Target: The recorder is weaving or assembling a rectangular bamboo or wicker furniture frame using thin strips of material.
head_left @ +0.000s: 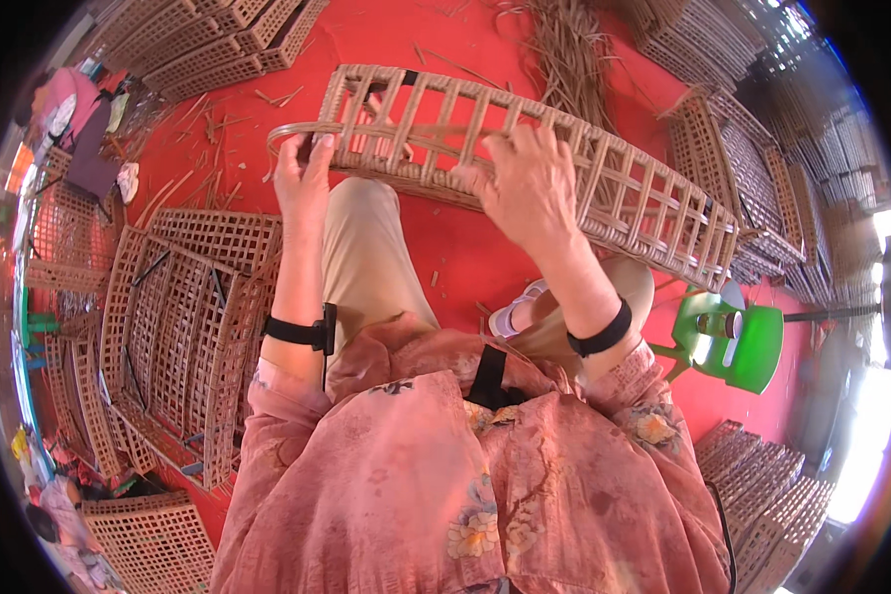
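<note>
Beyond the knees (363, 203), the rattan basket (653, 213) is held slantwise. Whether the looped strand (292, 128) is pinched by the left hand's (302, 178) fingers cannot be told; the right hand's (530, 188) are curled over the slats, grip unclear. Slack is best drawn evenly, unkinked.

Long brown wicker frame (609, 145) slanting; strand (292, 129) looped left.

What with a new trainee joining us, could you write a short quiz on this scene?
1. Multiple choice: what is the right hand on? A, the red floor; B, the long woven frame; C, a shoe.
2. True or false: the green plastic seat stands on the person's left side.
3. How many black bands show on the forearms?

Key: 1, B. 2, false: it is on the right side. 3, two, one on each forearm.
</note>
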`<state>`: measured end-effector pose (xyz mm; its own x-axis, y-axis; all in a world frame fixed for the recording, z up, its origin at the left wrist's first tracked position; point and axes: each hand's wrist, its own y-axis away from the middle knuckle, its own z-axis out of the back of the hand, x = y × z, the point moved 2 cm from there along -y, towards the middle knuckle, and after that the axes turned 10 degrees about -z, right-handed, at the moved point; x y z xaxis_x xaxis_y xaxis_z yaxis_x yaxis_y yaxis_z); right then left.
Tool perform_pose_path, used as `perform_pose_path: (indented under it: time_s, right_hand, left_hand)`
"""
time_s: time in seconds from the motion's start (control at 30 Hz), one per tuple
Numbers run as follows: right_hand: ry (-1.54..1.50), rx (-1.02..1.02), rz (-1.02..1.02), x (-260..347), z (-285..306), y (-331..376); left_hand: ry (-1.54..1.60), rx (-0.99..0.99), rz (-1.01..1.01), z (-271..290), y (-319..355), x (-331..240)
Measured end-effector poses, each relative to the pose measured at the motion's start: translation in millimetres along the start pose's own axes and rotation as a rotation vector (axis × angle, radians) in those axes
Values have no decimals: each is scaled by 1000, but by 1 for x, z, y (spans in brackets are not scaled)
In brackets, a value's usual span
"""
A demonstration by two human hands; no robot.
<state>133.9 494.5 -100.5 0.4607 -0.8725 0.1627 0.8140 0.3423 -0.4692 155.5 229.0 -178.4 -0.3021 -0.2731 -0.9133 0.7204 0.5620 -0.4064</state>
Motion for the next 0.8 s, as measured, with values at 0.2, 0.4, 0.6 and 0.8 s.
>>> perform_pose_path:
  time_s: [0.2, 0.4, 0.6, 0.8]
  right_hand:
    - [101, 0, -93, 20, -3, -17]
    - [-59, -11, 23, 37, -7, 9]
    - [-264, -79, 85, 57, -9, -16]
    - [-170, 38, 53, 79, -42, -30]
  left_hand:
    - [-80, 0, 0, 7, 0, 8]
    - [-212, -113, -184, 13, 6, -6]
    - [-246, -116, -293, 27, -11, -4]
    - [-736, 445, -654, 26, -65, -11]
